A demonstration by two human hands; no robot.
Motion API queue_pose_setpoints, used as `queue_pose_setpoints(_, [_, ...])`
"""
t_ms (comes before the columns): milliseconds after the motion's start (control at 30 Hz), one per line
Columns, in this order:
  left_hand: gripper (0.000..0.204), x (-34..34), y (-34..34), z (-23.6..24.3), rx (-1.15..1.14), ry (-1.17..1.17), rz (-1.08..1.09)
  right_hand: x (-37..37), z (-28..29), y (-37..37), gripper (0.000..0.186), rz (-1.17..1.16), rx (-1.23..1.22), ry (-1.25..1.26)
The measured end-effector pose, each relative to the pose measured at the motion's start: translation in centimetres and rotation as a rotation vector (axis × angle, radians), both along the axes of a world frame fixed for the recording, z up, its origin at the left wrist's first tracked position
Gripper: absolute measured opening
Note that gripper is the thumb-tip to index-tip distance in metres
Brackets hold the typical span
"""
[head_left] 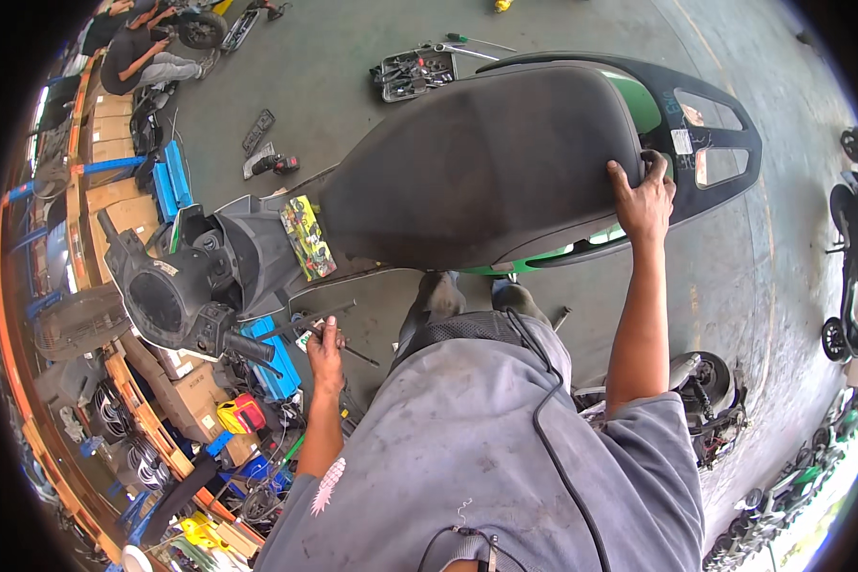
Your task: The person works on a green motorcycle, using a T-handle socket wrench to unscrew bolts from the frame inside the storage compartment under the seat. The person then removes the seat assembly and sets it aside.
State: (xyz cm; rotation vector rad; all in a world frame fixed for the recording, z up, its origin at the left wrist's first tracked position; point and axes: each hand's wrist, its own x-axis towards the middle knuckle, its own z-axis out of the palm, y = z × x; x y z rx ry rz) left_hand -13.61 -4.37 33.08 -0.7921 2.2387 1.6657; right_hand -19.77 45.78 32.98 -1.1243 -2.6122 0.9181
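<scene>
A scooter with a long black seat (477, 162) stands crosswise in front of me, its handlebar end to the left. My right hand (644, 195) grips the seat's rear corner, thumb on top and fingers over the edge. Green panels (637, 100) and a black tail frame (672, 95) show around that end. My left hand (325, 355) is closed on a thin dark tool (338, 309) with crossing bars, which looks like a T-handle wrench. It is held beside the scooter's front, near the handlebar grip (249, 347). A yellow-green patterned box or packet (307, 237) lies just ahead of the seat.
Beyond the seat, a tray of tools (418, 73) sits on the floor. A cordless power tool (275, 162) lies farther left. Shelving with cardboard boxes (195, 400) runs along the left. Another person (138, 57) sits at the far left. Other scooters (853, 248) stand at the right.
</scene>
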Motion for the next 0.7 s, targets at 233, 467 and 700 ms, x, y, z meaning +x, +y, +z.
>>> queue_pose_setpoints(233, [0.026, 1.3, -0.6, -0.9, 0.009, 0.016, 0.075, -5.3, 8.8, -1.9, 0.037, 0.212, 0.027, 0.493])
queue_pose_setpoints(467, [0.037, 3.3, -2.4, -0.7, -0.115, -0.081, 0.005, -7.8, 2.6, 3.1, 0.033, 0.323, -0.431, 0.608])
queue_pose_setpoints(700, [0.033, 4.4, -3.2, -1.5, -0.224, -0.060, -0.047, -7.9, -2.6, 6.7, 0.032, 0.402, 0.288, 0.309])
